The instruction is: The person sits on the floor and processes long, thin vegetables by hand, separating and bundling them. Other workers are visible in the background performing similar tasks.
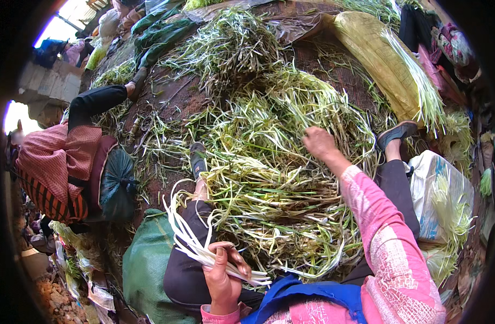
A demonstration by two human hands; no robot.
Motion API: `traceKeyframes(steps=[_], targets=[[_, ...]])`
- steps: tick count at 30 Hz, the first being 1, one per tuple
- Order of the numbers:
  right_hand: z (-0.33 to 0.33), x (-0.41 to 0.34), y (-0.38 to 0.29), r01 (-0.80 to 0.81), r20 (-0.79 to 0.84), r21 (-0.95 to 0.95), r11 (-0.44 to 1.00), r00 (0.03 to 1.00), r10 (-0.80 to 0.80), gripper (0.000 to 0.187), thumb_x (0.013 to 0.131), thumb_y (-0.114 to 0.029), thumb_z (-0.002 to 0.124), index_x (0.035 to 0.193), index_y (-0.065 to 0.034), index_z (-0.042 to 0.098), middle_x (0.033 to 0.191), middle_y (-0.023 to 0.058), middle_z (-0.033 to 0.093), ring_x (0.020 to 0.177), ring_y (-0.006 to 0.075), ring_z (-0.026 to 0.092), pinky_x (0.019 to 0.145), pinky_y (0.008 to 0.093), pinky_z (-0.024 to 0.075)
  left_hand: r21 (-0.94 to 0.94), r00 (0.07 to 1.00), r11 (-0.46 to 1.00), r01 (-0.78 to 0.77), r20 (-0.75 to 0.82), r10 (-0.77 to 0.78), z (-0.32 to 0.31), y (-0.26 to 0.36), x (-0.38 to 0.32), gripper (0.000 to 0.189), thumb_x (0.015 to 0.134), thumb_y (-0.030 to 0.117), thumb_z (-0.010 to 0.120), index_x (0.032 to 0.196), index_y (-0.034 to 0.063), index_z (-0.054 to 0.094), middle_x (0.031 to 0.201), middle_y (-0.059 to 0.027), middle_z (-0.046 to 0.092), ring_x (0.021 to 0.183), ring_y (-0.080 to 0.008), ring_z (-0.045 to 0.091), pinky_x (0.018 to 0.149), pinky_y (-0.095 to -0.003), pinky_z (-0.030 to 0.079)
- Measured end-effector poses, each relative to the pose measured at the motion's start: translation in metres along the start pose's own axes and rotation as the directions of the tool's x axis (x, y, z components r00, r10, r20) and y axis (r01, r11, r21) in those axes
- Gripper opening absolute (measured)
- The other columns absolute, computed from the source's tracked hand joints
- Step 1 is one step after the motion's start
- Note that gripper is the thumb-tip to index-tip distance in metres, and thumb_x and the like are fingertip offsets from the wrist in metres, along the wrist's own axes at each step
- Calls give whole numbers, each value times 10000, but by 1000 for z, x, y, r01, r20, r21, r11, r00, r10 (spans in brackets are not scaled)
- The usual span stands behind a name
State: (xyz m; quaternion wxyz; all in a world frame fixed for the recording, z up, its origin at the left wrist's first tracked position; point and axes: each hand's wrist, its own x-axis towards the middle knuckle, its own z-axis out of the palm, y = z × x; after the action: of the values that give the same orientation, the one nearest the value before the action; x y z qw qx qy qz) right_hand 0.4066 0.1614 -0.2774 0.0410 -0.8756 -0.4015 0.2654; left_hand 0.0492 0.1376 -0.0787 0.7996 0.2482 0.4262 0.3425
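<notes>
In my left hand (225,273), low in the view above my thigh, is a small bunch of long white plant stalks (194,239); their pale ends stick out to the right and their curling tips to the upper left. My right hand (320,141) reaches out over a wide heap of green and white stalks (271,198) between my legs. Its fingers are curled at the upper right of this heap, and whether they hold a stalk is not clear. Dark, dry-looking roots and stems show among the heaped stalks.
A green sack (146,263) lies beside my left leg, a white sack (427,194) at my right. A long yellow sack (377,65) bears loose stalks. Another heap (235,44) lies farther off. A person in a checked red top (49,162) sits at the left, by a dark green bundle (118,182).
</notes>
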Motion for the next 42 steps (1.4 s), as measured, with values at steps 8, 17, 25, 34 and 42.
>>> traceKeyframes(steps=[8, 17, 25, 34, 42], targets=[[44, 26, -58, -78, 43, 219, 973, 997, 71, 479, 680, -350, 640, 986, -11, 497, 1009, 195, 555, 951, 327, 538, 829, 415, 421, -1, 1000, 1000, 24, -9, -24, 2, -2, -1, 201, 873, 219, 487, 948, 32, 472, 676, -115, 518, 475, -185, 515, 410, -314, 434], [15, -100, -106, 545, -147, 95, 833, 835, -530, 295, 703, -242, 664, 871, -59, 507, 766, 78, 517, 675, 182, 543, 567, 346, 475, -9, 999, 999, 36, 8, -36, 4, -3, -3, 183, 879, 192, 476, 945, 21, 476, 674, -118, 522, 477, -179, 517, 413, -304, 440], [24, -61, -110, 393, 73, 85, 916, 914, -399, 357, 683, -164, 655, 1024, -85, 581, 1009, 74, 504, 901, 212, 472, 826, 344, 414, -15, 999, 999, 36, 14, -36, 5, -4, -2, 182, 873, 189, 490, 939, 19, 483, 683, -109, 528, 481, -174, 519, 414, -298, 437], [63, 53, -75, 58, 107, 181, 982, 991, -78, 974, 615, -379, 733, 1306, 46, 194, 1319, 215, 305, 1215, 335, 307, 1013, 388, 270, 82, 999, 996, 44, 1, -45, 2, -6, -1, 202, 883, 237, 466, 941, 44, 469, 657, -104, 504, 475, -175, 493, 410, -306, 424], [33, 63, -92, 113, 408, 184, 976, 895, -180, 812, 491, -397, 699, 1105, 72, 450, 973, 201, 569, 863, 298, 555, 731, 351, 455, -52, 996, 995, 84, 7, -83, 5, -8, -2, 147, 868, 151, 494, 925, 16, 498, 690, -116, 539, 502, -182, 529, 444, -296, 454]])
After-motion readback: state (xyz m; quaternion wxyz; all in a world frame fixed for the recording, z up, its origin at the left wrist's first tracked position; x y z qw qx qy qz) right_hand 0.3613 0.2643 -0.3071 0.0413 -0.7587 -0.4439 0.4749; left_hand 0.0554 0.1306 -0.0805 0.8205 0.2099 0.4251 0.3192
